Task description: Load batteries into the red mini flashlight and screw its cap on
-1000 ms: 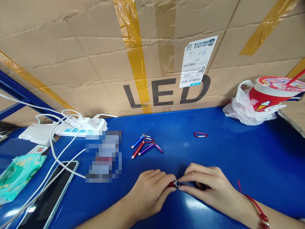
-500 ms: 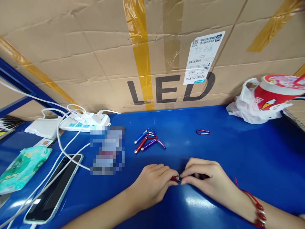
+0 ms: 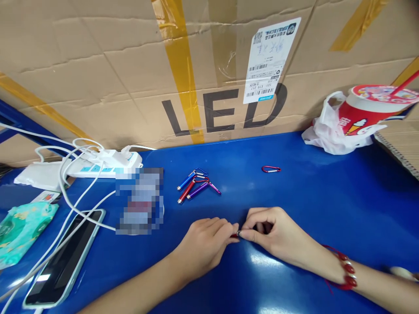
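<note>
My left hand [image 3: 209, 242] is closed round a small red flashlight [image 3: 234, 235], most of which is hidden by the fingers. Against its silver end, my right hand [image 3: 266, 226] pinches with thumb and forefinger. What exactly lies between those fingertips is too small to make out. Beyond the hands, blue [image 3: 187, 180], red [image 3: 186, 192] and purple [image 3: 197, 190] mini flashlights lie close together, each with a carabiner at one end. A loose red carabiner [image 3: 271, 169] rests alone to their right on the blue table [image 3: 294, 187].
On the left are a phone [image 3: 63, 261], white cables, a power strip [image 3: 108, 163], a green tissue packet [image 3: 28, 231] and a pixelated object [image 3: 140, 203]. A red cup [image 3: 363, 113] in a white plastic bag stands at the back right. A large cardboard box [image 3: 131, 87] borders the table's far side.
The camera view has shifted, so everything sits slightly farther left and higher. My fingertips have come closer together, and less of the red flashlight shows between them.
</note>
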Demonstrator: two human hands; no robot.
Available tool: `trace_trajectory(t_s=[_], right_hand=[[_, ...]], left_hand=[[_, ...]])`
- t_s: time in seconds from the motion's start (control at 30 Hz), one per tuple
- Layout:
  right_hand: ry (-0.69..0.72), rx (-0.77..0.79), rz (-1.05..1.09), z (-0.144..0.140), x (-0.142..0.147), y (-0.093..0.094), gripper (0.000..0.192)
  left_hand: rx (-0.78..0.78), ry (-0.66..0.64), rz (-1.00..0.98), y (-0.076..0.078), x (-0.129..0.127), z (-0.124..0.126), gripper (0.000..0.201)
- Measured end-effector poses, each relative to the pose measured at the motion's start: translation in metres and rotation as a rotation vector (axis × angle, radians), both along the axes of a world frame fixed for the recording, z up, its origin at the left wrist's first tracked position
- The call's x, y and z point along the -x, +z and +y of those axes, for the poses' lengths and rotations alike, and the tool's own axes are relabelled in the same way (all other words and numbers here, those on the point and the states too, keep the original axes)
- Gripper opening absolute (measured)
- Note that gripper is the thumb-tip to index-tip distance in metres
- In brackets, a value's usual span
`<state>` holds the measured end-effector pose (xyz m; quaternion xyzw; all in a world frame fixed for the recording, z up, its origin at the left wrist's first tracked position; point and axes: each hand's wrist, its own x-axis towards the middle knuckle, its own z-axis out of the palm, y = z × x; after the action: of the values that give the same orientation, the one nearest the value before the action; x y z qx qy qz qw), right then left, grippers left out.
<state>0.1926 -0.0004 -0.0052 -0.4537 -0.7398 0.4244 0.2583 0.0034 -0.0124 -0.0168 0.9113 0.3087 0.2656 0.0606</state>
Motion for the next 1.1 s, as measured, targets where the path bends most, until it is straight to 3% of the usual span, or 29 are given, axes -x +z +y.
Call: trace_trajectory(t_s=[0.3,0.47,0.7,0.97,1.1], right_hand=[[0.007,0.053,0.022,0.0035,-0.0001,0.001,0.023],[0.01,-0.046,0.025,0.0031,-0.0024,0.0004,0.021],[-0.034,-0.289,0.075,0.0022,-0.0068,-0.002,0.021],[-0.008,-0.319,0.116,0.0017,-0.006,-0.0021,0.015],[-0.009,-0.305,0.127,0.0022,-0.007,-0.0021,0.015]], left_hand=[[0.037,0.038,-0.039,0.003,-0.0011,0.0002,0.024],[0.013,0.088,-0.004,0.006,-0.0015,-0.0002,0.028],[0.11,0.108,-0.031,0.0087,-0.0013,0.0001,0.03],[0.056,0.061,0.006,0.005,-0.0011,0.0027,0.03],[0.147,0.018,-0.015,0.0044,-0.0007,0.005,0.034]])
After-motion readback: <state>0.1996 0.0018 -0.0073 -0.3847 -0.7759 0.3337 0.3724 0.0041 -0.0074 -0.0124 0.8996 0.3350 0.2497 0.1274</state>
